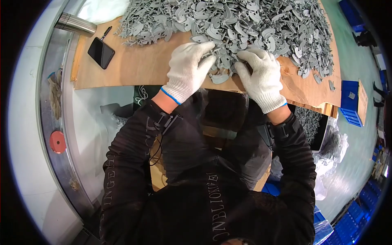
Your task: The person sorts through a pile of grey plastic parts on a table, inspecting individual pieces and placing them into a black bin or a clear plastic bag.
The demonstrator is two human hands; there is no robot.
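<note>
In the upper middle of the frame, the left hand (185,67) and the right hand (263,77) wear off-white ribbed knit gloves that cover the fingers (203,47), each cuff edged in bright blue. Below them, black straps with dark buckles circle both wrists, the left strap (153,112) and the right strap (285,126), and a thin black cable (157,152) loops under the left one. A black long-sleeved top (179,208) fills the lower middle, pale capital lettering down its left sleeve and front; dark grey trousers (185,143) show above.
</note>
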